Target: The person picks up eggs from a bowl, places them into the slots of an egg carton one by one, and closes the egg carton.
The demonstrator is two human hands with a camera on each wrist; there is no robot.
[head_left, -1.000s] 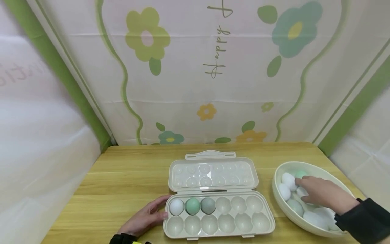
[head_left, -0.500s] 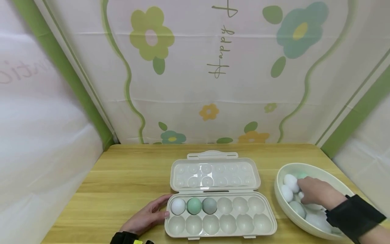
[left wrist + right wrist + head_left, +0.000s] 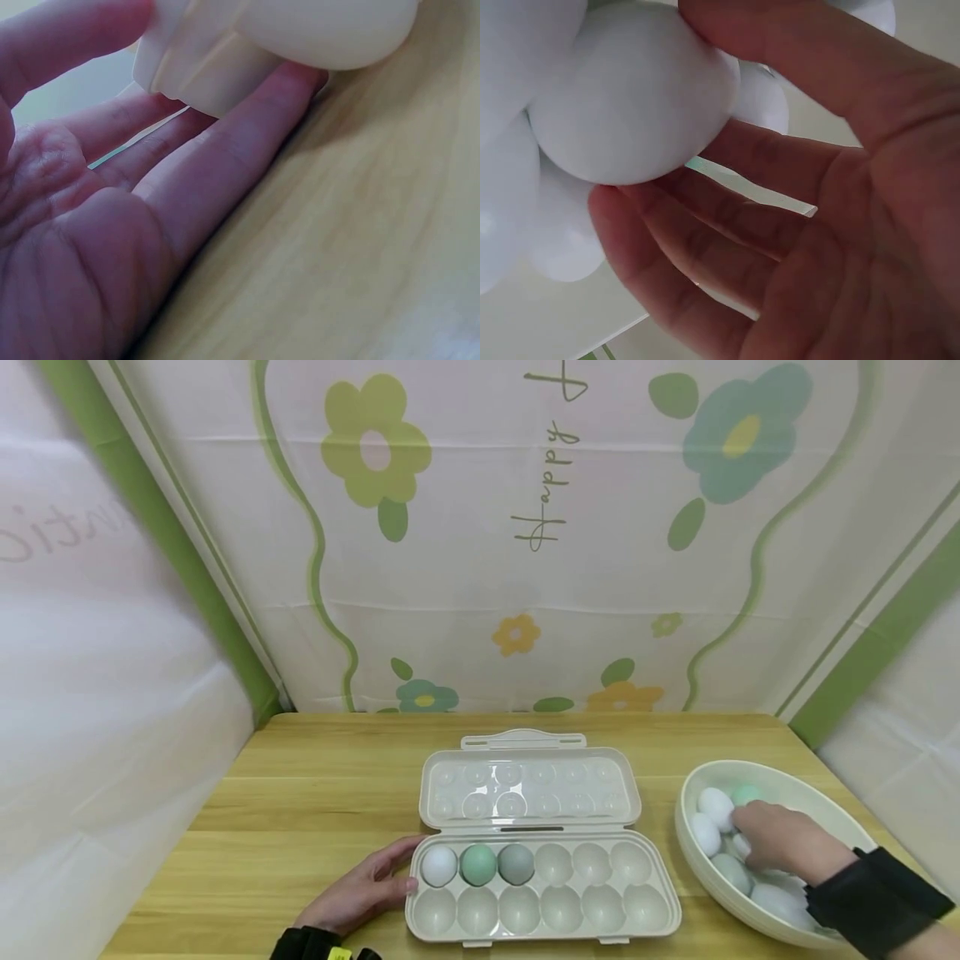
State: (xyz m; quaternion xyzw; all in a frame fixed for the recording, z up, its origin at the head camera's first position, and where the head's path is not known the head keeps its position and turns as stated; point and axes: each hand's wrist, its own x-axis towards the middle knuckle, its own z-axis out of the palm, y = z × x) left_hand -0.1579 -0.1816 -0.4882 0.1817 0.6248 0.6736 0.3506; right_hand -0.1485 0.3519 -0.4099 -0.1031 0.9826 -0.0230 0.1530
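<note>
A cream plastic egg box (image 3: 561,908) lies open on the table, its clear lid (image 3: 528,785) folded back. In its rear row, from the left, sit a white egg (image 3: 438,866), a green egg (image 3: 478,864) and a grey egg (image 3: 516,863). My left hand (image 3: 367,887) holds the box's left end, thumb at the rim and fingers around the side and underneath. Inside the cream bowl (image 3: 810,797) at the right, my right hand (image 3: 787,839) grips a white egg (image 3: 634,97) between thumb and fingers. In the head view the hand mostly covers that egg.
Several other eggs lie in the bowl, among them a white egg (image 3: 716,810), a green egg (image 3: 747,794) and a pale grey egg (image 3: 731,873). Behind the wooden table (image 3: 322,793) hangs a flower-printed curtain (image 3: 450,568).
My right hand has reached down among the eggs and its fingers have closed in on one. The left hand stays at the egg box. The view has shifted slightly.
</note>
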